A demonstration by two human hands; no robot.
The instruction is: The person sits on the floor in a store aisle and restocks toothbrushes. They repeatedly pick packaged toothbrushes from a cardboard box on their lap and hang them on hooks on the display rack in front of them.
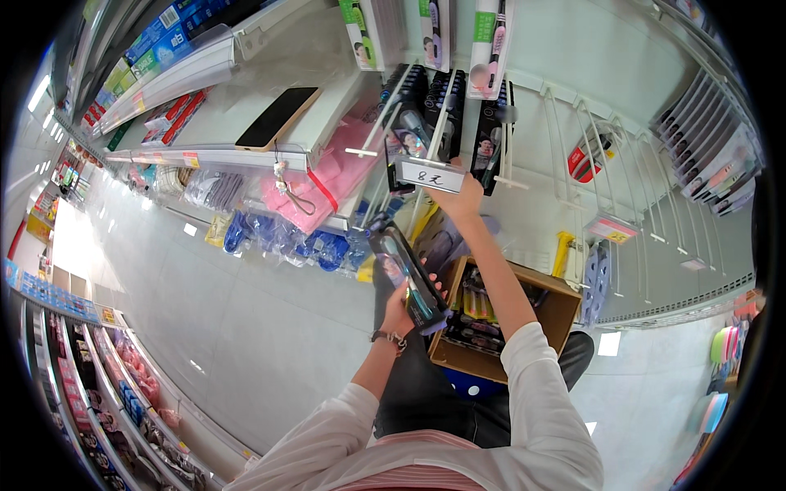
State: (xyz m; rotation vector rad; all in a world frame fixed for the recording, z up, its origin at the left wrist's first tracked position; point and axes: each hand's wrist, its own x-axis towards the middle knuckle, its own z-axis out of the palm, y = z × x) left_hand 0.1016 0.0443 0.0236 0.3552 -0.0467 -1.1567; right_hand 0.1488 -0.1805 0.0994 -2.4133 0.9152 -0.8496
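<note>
My left hand (398, 313) is closed around a stack of black card packs (412, 278), held low in front of my knees. Each pack shows a small picture and a slim teal-handled tool I cannot name more exactly. My right hand (463, 201) is raised to a white price tag (429, 174) at the front of a display hook and grips its right end; some of its fingers are hidden behind the tag. Similar black packs (489, 139) hang on the hooks just behind it. An open cardboard box (571, 304) with more packs inside rests by my legs.
A black phone (280, 118) with a strap lies on the shelf at the upper left. Below it are pink bagged goods (315, 176) and blue bagged items (327, 250). Thin hooks (606, 164) stick out on the right, one bearing a red pack (586, 161). Stocked shelves (115, 385) stand at lower left.
</note>
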